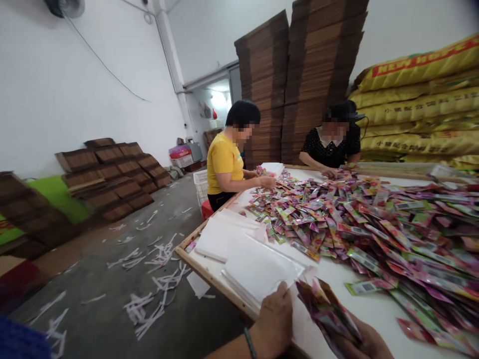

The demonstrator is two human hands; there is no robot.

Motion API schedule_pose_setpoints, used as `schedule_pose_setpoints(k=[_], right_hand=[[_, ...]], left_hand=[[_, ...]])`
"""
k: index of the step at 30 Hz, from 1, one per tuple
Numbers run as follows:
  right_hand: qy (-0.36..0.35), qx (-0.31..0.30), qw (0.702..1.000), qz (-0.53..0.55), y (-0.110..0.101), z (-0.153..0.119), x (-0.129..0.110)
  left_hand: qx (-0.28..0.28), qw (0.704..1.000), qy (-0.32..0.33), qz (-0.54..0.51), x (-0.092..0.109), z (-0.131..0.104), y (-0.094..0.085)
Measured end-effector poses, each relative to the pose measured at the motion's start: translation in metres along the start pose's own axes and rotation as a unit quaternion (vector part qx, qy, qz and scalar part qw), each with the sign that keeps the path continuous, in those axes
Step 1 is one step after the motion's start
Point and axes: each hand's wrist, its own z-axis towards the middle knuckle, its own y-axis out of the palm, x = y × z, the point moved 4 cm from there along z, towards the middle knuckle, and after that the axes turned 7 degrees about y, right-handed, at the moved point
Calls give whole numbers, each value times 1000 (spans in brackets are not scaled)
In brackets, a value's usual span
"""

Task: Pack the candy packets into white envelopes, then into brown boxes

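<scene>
The table has a white top and a wooden rim. On its near left part lie stacks of white sheets, side by side, and one more white stack is at the far edge. From the middle to the right there is a large loose pile of small colourful packets, pink, green and purple, overlapping in many directions.

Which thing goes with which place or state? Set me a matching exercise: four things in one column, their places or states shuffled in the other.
1. Right hand
2. White strips
3. Yellow sacks
4. Packet heap

A. Scattered over the floor
B. Spread on the table
C. Holding a bunch of packets
D. Stacked behind the table

Right pairs: 1-C, 2-A, 3-D, 4-B
</scene>
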Motion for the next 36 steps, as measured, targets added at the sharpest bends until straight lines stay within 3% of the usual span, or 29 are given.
schedule_pose_setpoints(k=[4,6,11,14,17,20,23,27,31,33,36], right_hand=[[-42,35,994,-98,11,2,26],[-74,60,978,-185,11,-2,33],[-85,131,892,-423,0,-13,1],[-64,100,858,-500,-4,-10,-15],[-37,52,877,-476,-6,-6,-13],[16,72,900,-429,-15,-6,-3],[-19,84,906,-413,-21,-9,-1],[-91,78,888,-444,-26,-9,-5],[-9,21,864,-503,-35,0,7],[27,0,881,-473,-38,1,15],[27,-2,920,-390,-39,-2,26]], left_hand=[[61,996,-14,-68,7,-1,-20],[71,995,27,-67,15,0,-26],[76,977,181,-87,41,10,-27],[146,966,175,-123,44,24,-29],[188,956,156,-159,44,37,-30],[165,956,165,-179,47,46,-26],[134,954,172,-208,51,51,-22],[106,943,177,-263,58,59,-12],[30,937,168,-305,64,67,11],[15,937,154,-312,64,71,20],[21,939,144,-311,62,76,23]])
